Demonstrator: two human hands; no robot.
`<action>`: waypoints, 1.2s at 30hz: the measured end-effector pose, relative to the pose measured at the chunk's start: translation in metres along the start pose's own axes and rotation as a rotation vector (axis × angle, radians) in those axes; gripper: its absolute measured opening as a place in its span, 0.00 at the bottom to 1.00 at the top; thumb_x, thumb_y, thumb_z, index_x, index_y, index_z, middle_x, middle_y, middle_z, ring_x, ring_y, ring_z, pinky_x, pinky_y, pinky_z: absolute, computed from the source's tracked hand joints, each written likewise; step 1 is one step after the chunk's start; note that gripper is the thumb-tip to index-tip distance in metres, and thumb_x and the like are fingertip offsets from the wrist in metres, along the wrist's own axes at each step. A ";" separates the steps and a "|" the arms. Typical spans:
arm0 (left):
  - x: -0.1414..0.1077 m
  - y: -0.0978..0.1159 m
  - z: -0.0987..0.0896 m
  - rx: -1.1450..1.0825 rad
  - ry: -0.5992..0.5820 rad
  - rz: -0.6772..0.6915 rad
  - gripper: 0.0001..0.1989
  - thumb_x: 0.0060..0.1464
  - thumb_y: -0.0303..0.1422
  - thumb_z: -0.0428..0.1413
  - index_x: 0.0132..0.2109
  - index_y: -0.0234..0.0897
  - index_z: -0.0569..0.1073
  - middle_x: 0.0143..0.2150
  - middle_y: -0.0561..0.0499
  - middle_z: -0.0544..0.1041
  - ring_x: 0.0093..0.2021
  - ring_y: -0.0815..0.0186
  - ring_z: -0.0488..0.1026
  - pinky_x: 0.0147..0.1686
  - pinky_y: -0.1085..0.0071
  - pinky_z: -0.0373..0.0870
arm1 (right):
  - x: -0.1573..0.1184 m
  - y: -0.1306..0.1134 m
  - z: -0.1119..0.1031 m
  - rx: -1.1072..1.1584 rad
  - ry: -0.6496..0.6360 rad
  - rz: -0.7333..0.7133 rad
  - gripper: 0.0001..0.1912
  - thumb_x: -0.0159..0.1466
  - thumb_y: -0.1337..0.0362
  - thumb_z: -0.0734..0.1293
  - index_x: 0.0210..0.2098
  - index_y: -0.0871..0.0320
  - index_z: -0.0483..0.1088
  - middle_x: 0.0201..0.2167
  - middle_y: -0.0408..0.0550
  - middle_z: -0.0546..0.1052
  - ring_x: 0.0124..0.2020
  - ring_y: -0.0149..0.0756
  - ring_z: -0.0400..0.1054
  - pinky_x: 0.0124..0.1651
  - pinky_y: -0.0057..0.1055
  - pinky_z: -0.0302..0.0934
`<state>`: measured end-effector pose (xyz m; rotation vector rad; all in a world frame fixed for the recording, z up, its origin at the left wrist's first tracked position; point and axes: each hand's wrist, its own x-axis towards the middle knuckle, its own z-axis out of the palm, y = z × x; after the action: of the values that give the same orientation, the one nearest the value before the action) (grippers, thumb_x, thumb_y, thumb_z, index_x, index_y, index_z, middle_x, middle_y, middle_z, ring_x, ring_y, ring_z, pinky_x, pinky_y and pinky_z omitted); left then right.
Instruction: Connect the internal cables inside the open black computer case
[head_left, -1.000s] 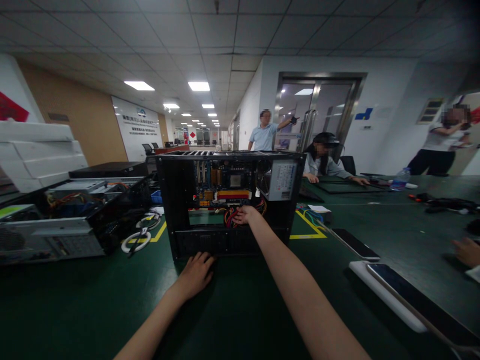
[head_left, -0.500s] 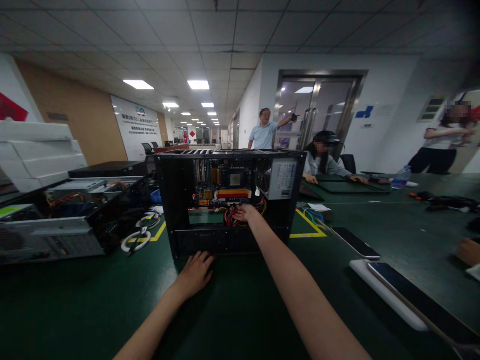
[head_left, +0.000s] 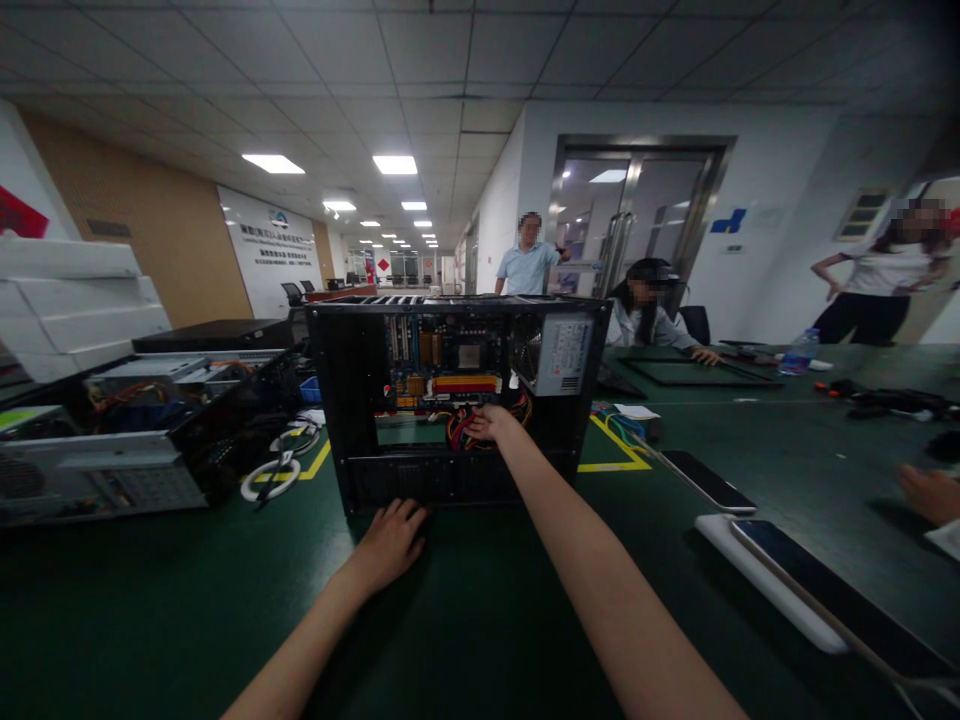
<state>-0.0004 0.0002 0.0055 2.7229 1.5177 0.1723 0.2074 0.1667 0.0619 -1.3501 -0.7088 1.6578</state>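
An open black computer case stands upright on the green table, its open side facing me. Inside it are a motherboard with red and yellow memory slots and a silver power supply at the upper right. My right hand reaches into the lower part of the case, its fingers closed on a bundle of coloured power cables; the fingertips are partly hidden among the wires. My left hand lies open with fingers spread on the table, fingertips at the bottom edge of the case.
Another opened computer case lies to the left, beside a coiled white cable. Phones and a white slab lie at the right. A person with a cap sits across the table; another person's hand is at the right edge.
My hands and the cables stay almost where they were. The standing person in blue has lowered an outstretched arm, and the hand at the right edge has shifted slightly. The view has tilted a little.
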 end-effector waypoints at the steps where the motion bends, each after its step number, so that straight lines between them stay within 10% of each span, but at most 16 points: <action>1: 0.000 0.000 0.000 0.000 0.001 0.004 0.18 0.50 0.32 0.44 0.50 0.43 0.58 0.49 0.48 0.61 0.49 0.60 0.57 0.46 0.62 0.55 | 0.000 0.000 0.000 -0.004 -0.007 -0.002 0.06 0.60 0.70 0.50 0.31 0.58 0.56 0.32 0.48 0.65 0.34 0.30 0.64 0.34 0.34 0.63; 18: 0.001 -0.002 0.004 0.012 0.003 0.004 0.19 0.49 0.32 0.44 0.51 0.44 0.56 0.50 0.49 0.60 0.50 0.60 0.56 0.46 0.61 0.55 | -0.009 0.000 0.002 0.114 -0.003 0.033 0.06 0.59 0.72 0.53 0.26 0.60 0.56 0.28 0.45 0.64 0.33 0.28 0.63 0.34 0.31 0.63; 36: 0.000 -0.001 0.003 -0.023 0.009 0.001 0.19 0.50 0.33 0.43 0.51 0.45 0.57 0.50 0.50 0.60 0.50 0.60 0.56 0.47 0.60 0.55 | -0.046 -0.005 -0.046 -0.593 0.197 -0.430 0.07 0.56 0.73 0.55 0.34 0.63 0.60 0.27 0.47 0.71 0.16 0.21 0.61 0.22 0.20 0.57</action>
<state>-0.0010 0.0012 0.0025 2.7084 1.5074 0.2007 0.2553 0.1243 0.0768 -1.5899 -1.3312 0.9886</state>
